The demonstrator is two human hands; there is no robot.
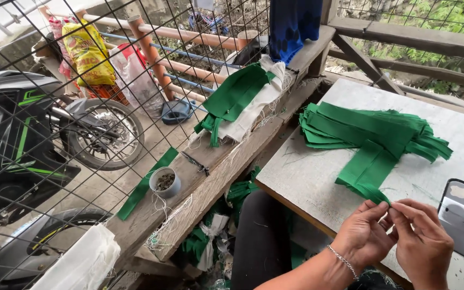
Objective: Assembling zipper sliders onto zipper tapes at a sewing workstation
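Both hands, left hand [363, 233] and right hand [422, 244], are pinched together on the end of a green strip [369, 172] at the table [307, 177] edge, right by the strip pile [371, 126].

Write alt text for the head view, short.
Both hands, left hand and right hand, pinch the end of a green fabric strip over a worn grey table. A pile of green strips lies behind it; a wooden ledge with folded cloth and a wire fence stand to the left.
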